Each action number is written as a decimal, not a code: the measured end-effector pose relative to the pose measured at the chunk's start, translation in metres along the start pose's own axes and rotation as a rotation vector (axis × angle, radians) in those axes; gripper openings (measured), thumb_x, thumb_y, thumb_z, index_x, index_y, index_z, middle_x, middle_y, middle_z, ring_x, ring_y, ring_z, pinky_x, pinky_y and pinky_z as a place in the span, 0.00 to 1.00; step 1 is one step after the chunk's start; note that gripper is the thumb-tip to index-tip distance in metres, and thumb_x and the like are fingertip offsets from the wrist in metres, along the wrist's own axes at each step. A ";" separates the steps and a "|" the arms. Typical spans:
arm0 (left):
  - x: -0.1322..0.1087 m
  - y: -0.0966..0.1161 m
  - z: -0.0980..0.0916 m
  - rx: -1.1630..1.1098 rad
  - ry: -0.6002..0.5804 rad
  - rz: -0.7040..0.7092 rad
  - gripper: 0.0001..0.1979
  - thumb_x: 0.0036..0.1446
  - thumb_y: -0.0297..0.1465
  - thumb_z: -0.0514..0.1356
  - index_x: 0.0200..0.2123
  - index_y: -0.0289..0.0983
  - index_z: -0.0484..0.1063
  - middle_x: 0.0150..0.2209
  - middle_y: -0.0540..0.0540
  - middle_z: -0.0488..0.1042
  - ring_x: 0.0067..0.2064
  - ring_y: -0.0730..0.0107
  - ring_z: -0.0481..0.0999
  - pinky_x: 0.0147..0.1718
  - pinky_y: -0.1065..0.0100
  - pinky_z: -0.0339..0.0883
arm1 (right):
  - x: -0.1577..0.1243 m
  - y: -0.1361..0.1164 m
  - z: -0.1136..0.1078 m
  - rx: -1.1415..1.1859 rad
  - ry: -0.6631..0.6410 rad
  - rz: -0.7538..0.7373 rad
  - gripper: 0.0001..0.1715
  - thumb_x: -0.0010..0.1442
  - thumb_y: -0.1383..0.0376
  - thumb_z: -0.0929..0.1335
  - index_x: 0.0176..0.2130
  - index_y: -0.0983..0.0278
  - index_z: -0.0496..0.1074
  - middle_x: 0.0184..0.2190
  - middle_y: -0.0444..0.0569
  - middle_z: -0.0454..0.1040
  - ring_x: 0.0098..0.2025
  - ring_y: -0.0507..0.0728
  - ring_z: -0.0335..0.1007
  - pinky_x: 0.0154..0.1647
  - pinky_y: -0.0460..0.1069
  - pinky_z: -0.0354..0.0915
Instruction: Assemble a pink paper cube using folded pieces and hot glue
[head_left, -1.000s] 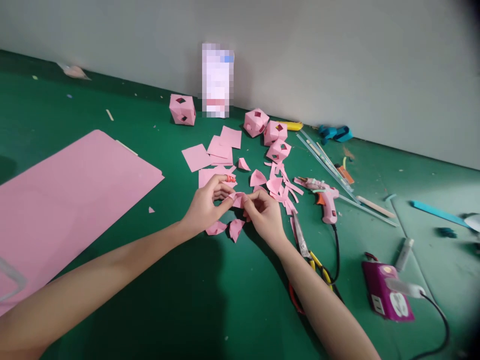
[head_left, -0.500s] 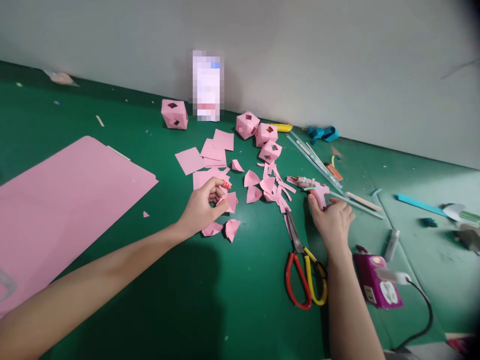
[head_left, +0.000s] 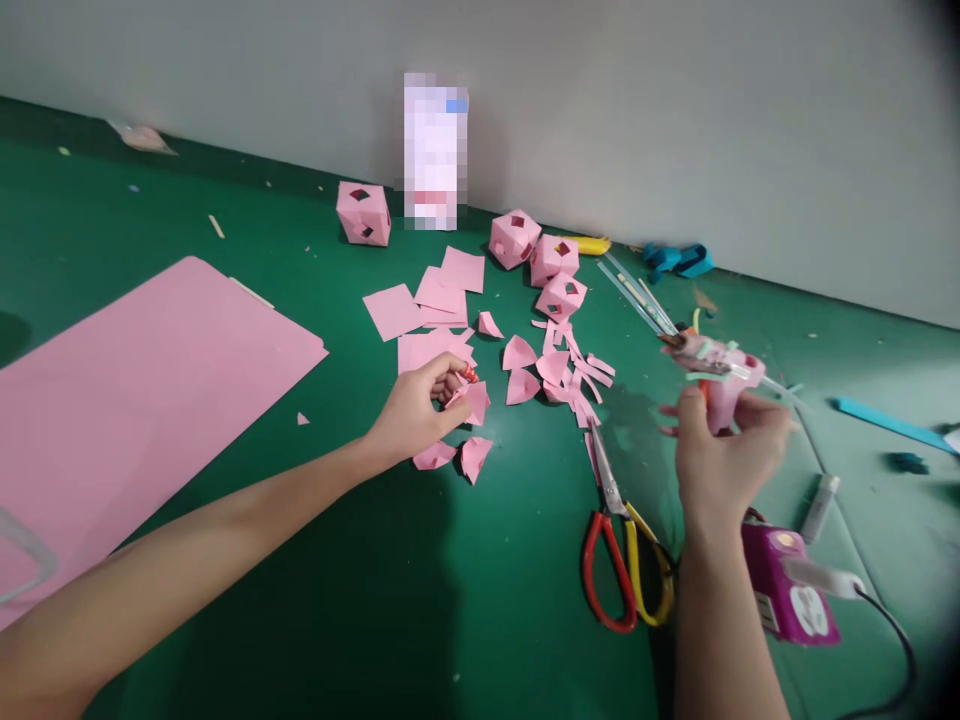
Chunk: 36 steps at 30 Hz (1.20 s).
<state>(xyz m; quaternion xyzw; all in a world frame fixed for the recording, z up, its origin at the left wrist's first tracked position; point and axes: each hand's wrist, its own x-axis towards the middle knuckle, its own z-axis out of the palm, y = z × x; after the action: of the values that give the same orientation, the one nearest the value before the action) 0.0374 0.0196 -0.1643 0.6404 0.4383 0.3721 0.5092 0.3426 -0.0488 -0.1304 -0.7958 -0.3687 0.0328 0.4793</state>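
Note:
My right hand (head_left: 724, 465) grips a pink hot glue gun (head_left: 739, 375) by its handle, its nozzle pointing left, with a clear glue stick out of its back. My left hand (head_left: 420, 405) has its fingers curled in a pinch at a folded pink paper piece (head_left: 477, 402). Something red (head_left: 470, 372) shows at a fingertip; I cannot tell what it is. Other curved pink pieces (head_left: 475, 459) lie just below and to the right. Square pink sheets (head_left: 394, 312) spread beyond the left hand. Paper strips (head_left: 581, 375) lie between the hands.
Scissors (head_left: 611, 500) with red and yellow handles lie near my right forearm. A purple box (head_left: 795, 590) with a plug and cord sits at right. Several pink paper polyhedra (head_left: 514, 240) stand by the wall near a blurred phone-like screen (head_left: 435, 155). A large pink sheet (head_left: 157, 410) covers the left.
My right hand has lifted the glue gun off the table and shifted right with it. My left hand stays by the same paper piece. The view has shifted slightly.

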 end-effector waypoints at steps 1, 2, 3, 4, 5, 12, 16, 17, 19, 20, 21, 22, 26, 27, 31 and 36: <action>0.000 0.001 0.000 0.012 -0.006 -0.010 0.09 0.53 0.28 0.61 0.40 0.38 0.72 0.29 0.52 0.71 0.30 0.73 0.70 0.30 0.69 0.65 | -0.007 -0.008 0.001 0.064 -0.026 0.034 0.27 0.55 0.50 0.73 0.45 0.58 0.60 0.34 0.43 0.72 0.28 0.57 0.72 0.29 0.53 0.69; 0.000 0.001 0.000 0.027 -0.015 -0.017 0.09 0.53 0.29 0.61 0.40 0.38 0.72 0.29 0.52 0.72 0.30 0.73 0.70 0.31 0.69 0.65 | -0.016 -0.015 0.003 0.106 -0.050 0.037 0.28 0.53 0.51 0.74 0.44 0.58 0.60 0.31 0.41 0.72 0.26 0.56 0.70 0.26 0.51 0.66; 0.000 0.002 0.001 0.044 -0.026 -0.022 0.09 0.53 0.29 0.61 0.40 0.38 0.72 0.29 0.52 0.72 0.30 0.73 0.70 0.31 0.69 0.66 | -0.024 -0.022 0.006 0.137 -0.069 0.019 0.29 0.51 0.52 0.75 0.43 0.58 0.60 0.30 0.41 0.71 0.25 0.54 0.69 0.25 0.49 0.65; 0.000 0.002 0.001 0.063 -0.042 -0.027 0.10 0.53 0.28 0.61 0.40 0.38 0.72 0.30 0.52 0.72 0.30 0.73 0.70 0.32 0.68 0.66 | -0.033 -0.026 0.010 0.152 -0.099 -0.008 0.29 0.50 0.53 0.76 0.43 0.58 0.59 0.31 0.41 0.72 0.25 0.53 0.68 0.25 0.48 0.64; 0.000 0.003 0.001 0.083 -0.058 -0.032 0.11 0.53 0.28 0.61 0.41 0.38 0.71 0.30 0.52 0.72 0.30 0.73 0.70 0.32 0.68 0.67 | -0.041 -0.030 0.014 0.139 -0.131 -0.037 0.30 0.49 0.54 0.77 0.43 0.58 0.60 0.31 0.41 0.72 0.26 0.53 0.68 0.25 0.47 0.64; 0.005 0.012 -0.002 0.131 -0.118 -0.108 0.14 0.53 0.28 0.63 0.44 0.39 0.69 0.29 0.55 0.69 0.29 0.74 0.70 0.33 0.68 0.67 | -0.065 -0.021 0.032 -0.139 -0.275 -0.211 0.29 0.51 0.49 0.75 0.45 0.59 0.64 0.37 0.49 0.79 0.24 0.54 0.71 0.26 0.50 0.67; 0.012 0.017 -0.003 0.217 -0.151 -0.166 0.13 0.52 0.27 0.63 0.42 0.39 0.68 0.28 0.56 0.69 0.28 0.73 0.69 0.33 0.67 0.65 | -0.066 -0.013 0.036 -0.208 -0.244 -0.298 0.27 0.53 0.50 0.73 0.46 0.59 0.63 0.37 0.49 0.78 0.30 0.58 0.74 0.30 0.52 0.69; 0.013 0.018 -0.002 0.229 -0.153 -0.175 0.13 0.52 0.26 0.63 0.42 0.39 0.68 0.27 0.56 0.68 0.28 0.73 0.69 0.33 0.66 0.65 | -0.067 -0.012 0.037 -0.229 -0.245 -0.305 0.27 0.54 0.50 0.73 0.46 0.59 0.63 0.37 0.49 0.78 0.29 0.58 0.74 0.30 0.52 0.68; 0.014 0.020 -0.002 0.238 -0.156 -0.188 0.13 0.53 0.26 0.63 0.42 0.39 0.67 0.27 0.57 0.68 0.29 0.73 0.69 0.33 0.66 0.64 | -0.068 -0.011 0.038 -0.265 -0.258 -0.317 0.26 0.54 0.51 0.72 0.46 0.59 0.63 0.35 0.47 0.77 0.26 0.57 0.72 0.29 0.52 0.67; 0.015 0.020 -0.002 0.239 -0.158 -0.191 0.13 0.53 0.26 0.63 0.41 0.39 0.67 0.27 0.57 0.68 0.29 0.73 0.69 0.33 0.66 0.64 | -0.069 -0.010 0.039 -0.279 -0.264 -0.326 0.25 0.55 0.51 0.72 0.47 0.59 0.63 0.35 0.47 0.77 0.26 0.56 0.71 0.29 0.52 0.67; 0.015 0.020 -0.002 0.237 -0.161 -0.194 0.13 0.52 0.25 0.63 0.41 0.39 0.67 0.27 0.57 0.68 0.29 0.73 0.69 0.33 0.66 0.64 | -0.069 -0.010 0.039 -0.290 -0.265 -0.340 0.24 0.56 0.51 0.71 0.47 0.59 0.64 0.35 0.47 0.77 0.25 0.56 0.71 0.29 0.52 0.66; 0.015 0.021 -0.002 0.235 -0.162 -0.196 0.13 0.52 0.25 0.63 0.41 0.39 0.67 0.27 0.57 0.68 0.29 0.73 0.69 0.33 0.66 0.64 | -0.069 -0.009 0.039 -0.300 -0.258 -0.356 0.24 0.56 0.51 0.71 0.47 0.59 0.64 0.35 0.48 0.77 0.26 0.57 0.71 0.29 0.52 0.66; 0.014 0.021 -0.002 0.225 -0.172 -0.206 0.13 0.52 0.25 0.63 0.42 0.39 0.67 0.27 0.57 0.67 0.29 0.73 0.70 0.33 0.66 0.63 | -0.069 -0.007 0.038 -0.353 -0.211 -0.424 0.21 0.58 0.52 0.69 0.47 0.59 0.64 0.35 0.49 0.77 0.30 0.60 0.74 0.29 0.52 0.65; 0.014 0.022 -0.003 0.226 -0.173 -0.207 0.13 0.52 0.25 0.63 0.42 0.40 0.67 0.26 0.57 0.67 0.29 0.73 0.70 0.33 0.66 0.63 | -0.068 -0.006 0.038 -0.366 -0.203 -0.441 0.21 0.58 0.53 0.69 0.47 0.59 0.64 0.34 0.49 0.77 0.30 0.61 0.74 0.29 0.52 0.65; 0.014 0.021 -0.003 0.226 -0.171 -0.209 0.13 0.51 0.24 0.62 0.41 0.40 0.67 0.26 0.58 0.67 0.28 0.73 0.70 0.32 0.67 0.63 | -0.068 -0.004 0.038 -0.387 -0.193 -0.504 0.19 0.60 0.54 0.69 0.46 0.59 0.64 0.34 0.50 0.78 0.31 0.62 0.76 0.29 0.51 0.64; 0.014 0.020 -0.003 0.217 -0.171 -0.212 0.14 0.51 0.25 0.63 0.41 0.40 0.66 0.27 0.58 0.67 0.28 0.74 0.70 0.32 0.67 0.63 | -0.068 -0.003 0.037 -0.390 -0.189 -0.528 0.17 0.60 0.56 0.68 0.46 0.59 0.64 0.36 0.50 0.78 0.32 0.62 0.76 0.30 0.51 0.65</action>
<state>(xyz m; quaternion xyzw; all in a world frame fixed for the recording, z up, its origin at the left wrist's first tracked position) 0.0427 0.0314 -0.1435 0.6711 0.4961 0.2111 0.5089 0.2763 -0.0627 -0.1684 -0.7428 -0.6042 -0.0900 0.2740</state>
